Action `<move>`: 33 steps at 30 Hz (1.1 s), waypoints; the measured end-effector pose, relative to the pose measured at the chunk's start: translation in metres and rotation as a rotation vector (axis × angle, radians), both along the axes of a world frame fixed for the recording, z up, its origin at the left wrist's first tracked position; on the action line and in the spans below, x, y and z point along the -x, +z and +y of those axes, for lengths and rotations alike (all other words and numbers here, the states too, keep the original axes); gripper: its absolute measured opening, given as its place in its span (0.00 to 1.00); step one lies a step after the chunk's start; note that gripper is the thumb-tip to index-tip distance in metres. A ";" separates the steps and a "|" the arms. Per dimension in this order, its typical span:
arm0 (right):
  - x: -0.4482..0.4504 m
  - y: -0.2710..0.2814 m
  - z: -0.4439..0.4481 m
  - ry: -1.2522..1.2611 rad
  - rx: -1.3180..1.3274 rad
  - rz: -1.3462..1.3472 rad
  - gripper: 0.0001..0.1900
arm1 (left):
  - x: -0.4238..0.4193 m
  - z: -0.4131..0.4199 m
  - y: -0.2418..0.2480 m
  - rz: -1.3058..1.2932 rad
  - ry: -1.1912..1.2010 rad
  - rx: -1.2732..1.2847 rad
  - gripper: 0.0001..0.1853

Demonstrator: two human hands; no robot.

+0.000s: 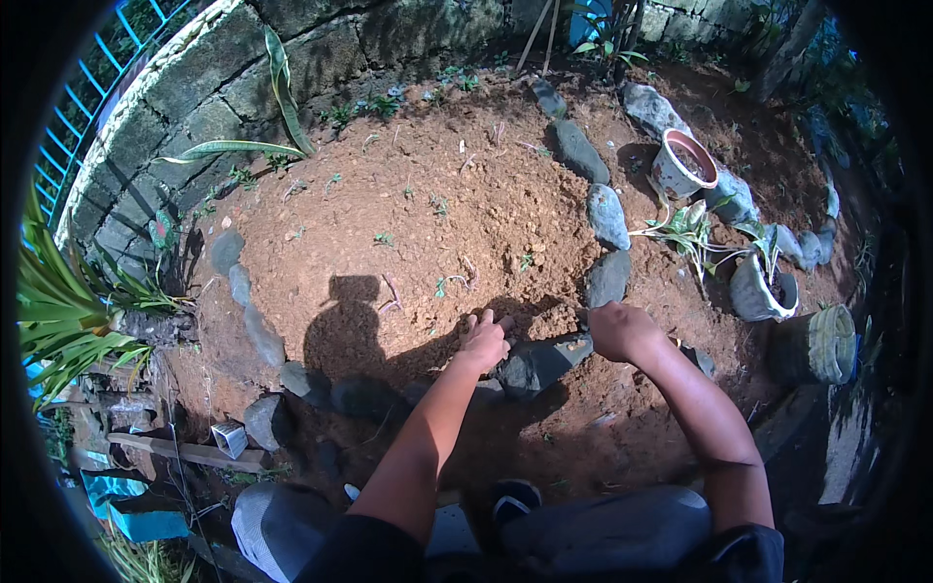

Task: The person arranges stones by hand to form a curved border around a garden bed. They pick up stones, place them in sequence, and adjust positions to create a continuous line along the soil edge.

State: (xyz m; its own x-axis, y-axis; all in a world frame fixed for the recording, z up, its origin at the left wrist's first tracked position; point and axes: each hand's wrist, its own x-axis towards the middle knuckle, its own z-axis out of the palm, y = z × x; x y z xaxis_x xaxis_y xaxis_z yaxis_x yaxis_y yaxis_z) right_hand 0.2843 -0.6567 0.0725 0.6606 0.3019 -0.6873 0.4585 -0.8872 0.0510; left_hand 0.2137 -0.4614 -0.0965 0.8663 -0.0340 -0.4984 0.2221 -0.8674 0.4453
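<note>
My left hand [485, 341] reaches down to the loose brown soil [430, 233] of a stone-edged garden bed, its fingers apart at the shaded front. A curled fist is what my right hand [623, 331] makes, just above the stone border. Something small and dark shows at its left side, too unclear to name. Between the hands lies a large dark stone [543, 364], with a mound of crumbled soil [552, 321] behind it. Small green seedlings [383, 239] and a thin reddish cutting [391, 293] dot the bed.
Grey stones [606, 215] line the bed. White pots [681, 167] and a weathered bucket [816, 346] stand at right, near a leafy plant [692, 226]. A block wall [306, 80] curves behind a snake plant [284, 95]. A wooden board [189, 453] lies lower left.
</note>
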 end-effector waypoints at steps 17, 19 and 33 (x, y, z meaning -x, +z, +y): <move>0.017 0.040 0.068 0.222 0.021 0.116 0.16 | 0.045 0.041 -0.026 -0.019 -0.067 0.013 0.16; 0.018 0.037 0.076 0.322 0.073 0.168 0.15 | 0.061 0.060 -0.031 -0.069 0.001 0.037 0.10; 0.085 -0.001 0.205 0.197 -0.257 0.433 0.15 | 0.146 0.188 0.039 0.078 0.546 -0.434 0.27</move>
